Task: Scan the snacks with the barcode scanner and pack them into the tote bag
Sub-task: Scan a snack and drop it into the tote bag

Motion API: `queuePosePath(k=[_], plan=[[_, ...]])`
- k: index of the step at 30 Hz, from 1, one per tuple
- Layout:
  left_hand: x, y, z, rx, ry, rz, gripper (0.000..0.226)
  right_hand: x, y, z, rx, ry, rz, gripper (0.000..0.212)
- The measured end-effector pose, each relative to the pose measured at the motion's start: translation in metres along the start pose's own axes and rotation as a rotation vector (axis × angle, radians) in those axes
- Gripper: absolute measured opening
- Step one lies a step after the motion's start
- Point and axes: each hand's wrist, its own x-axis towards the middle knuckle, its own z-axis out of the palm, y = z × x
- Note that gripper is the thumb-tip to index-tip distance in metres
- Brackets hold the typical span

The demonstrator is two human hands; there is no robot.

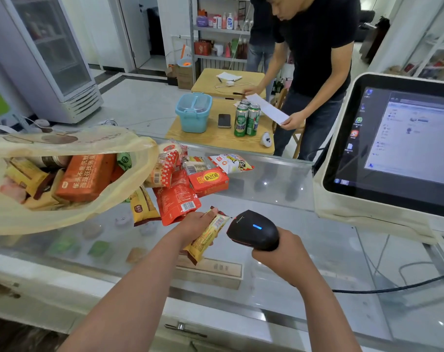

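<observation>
My left hand (194, 224) grips a yellow snack packet (209, 236) above the glass counter, its barcode turned to the right. My right hand (276, 252) grips the black barcode scanner (253, 228), blue light on, its head almost touching the packet's barcode end. The beige tote bag (63, 217) lies open on its side at the left, holding an orange box (85, 177) and several yellow packets. A pile of loose snacks (187, 179) lies on the counter by the bag's mouth, with a red pouch (176, 203) nearest my left hand.
A white point-of-sale screen (393, 148) stands at the right of the glass counter (279, 189); cables run below it. Beyond the counter a person in black holds a paper at a wooden table (215, 141) with green cans (247, 119), a phone and a blue bin (193, 111).
</observation>
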Motion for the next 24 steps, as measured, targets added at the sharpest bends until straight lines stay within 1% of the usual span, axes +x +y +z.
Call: queuePosePath(k=[3, 7, 13, 16, 17, 21, 24], plan=[[0.003, -0.002, -0.001, 0.001, -0.009, -0.009, 0.046, 0.0, 0.002, -0.001, -0.009, -0.009, -0.008, 0.017], [0.0, 0.0, -0.001, 0.016, -0.019, -0.012, 0.041, 0.001, 0.004, -0.001, -0.016, -0.004, -0.017, 0.017], [-0.002, 0.003, 0.0, -0.002, -0.004, -0.032, 0.041, 0.006, 0.011, 0.0, -0.069, 0.029, -0.002, 0.011], [-0.003, 0.003, 0.001, -0.015, 0.006, -0.035, 0.042, 0.008, 0.016, 0.002, -0.063, 0.029, 0.019, 0.011], [-0.003, 0.004, 0.001, -0.021, 0.009, -0.037, 0.042, 0.009, 0.018, 0.002, -0.051, 0.015, 0.037, 0.013], [-0.004, 0.003, 0.004, -0.055, 0.038, -0.039, 0.046, 0.01, 0.024, 0.006, 0.018, -0.035, 0.097, 0.032], [-0.005, 0.003, 0.005, -0.062, 0.056, -0.042, 0.044, 0.015, 0.029, 0.011, 0.036, -0.052, 0.132, 0.035]])
